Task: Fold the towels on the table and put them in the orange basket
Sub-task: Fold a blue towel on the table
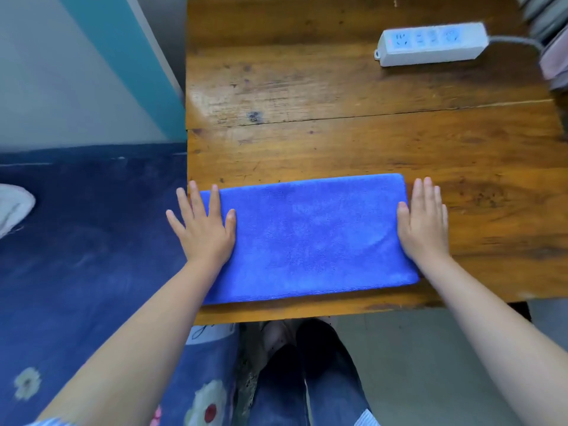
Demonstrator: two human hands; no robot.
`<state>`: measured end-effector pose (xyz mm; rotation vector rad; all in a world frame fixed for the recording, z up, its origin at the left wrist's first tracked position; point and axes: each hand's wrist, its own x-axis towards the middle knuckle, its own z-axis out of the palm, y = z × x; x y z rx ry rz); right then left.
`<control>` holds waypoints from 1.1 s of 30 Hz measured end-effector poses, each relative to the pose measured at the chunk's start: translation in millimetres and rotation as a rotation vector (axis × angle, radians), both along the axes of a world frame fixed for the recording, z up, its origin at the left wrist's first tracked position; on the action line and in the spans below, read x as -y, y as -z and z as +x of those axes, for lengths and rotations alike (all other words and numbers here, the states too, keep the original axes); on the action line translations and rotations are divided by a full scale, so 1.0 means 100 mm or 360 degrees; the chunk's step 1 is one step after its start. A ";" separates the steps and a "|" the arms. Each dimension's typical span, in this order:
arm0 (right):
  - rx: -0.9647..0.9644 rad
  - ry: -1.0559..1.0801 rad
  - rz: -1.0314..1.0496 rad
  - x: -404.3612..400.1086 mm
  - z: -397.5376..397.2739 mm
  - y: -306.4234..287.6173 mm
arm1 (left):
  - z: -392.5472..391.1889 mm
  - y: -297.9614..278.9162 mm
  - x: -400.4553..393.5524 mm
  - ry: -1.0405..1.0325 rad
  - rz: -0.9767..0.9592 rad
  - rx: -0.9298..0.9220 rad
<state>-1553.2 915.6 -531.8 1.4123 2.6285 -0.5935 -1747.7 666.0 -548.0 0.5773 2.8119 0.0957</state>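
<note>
Low in the frame a folded towel (307, 238) lies on the table (338, 142). Left hand (204, 232) and right hand (425, 226) press its ends, fingers flat, grasping nothing.

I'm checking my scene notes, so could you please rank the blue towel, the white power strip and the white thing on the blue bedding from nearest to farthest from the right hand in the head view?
From the right hand:
1. Blue towel: touching, under the thumb side of the hand.
2. White power strip: far right part of the table.
3. White thing: far left edge, on the blue bedding.
</note>
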 end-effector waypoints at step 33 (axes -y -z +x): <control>-0.0245 0.1045 -0.0640 0.51 0.69 -0.25 | 0.70 -0.47 -2.35 0.0650 0.0115 0.0961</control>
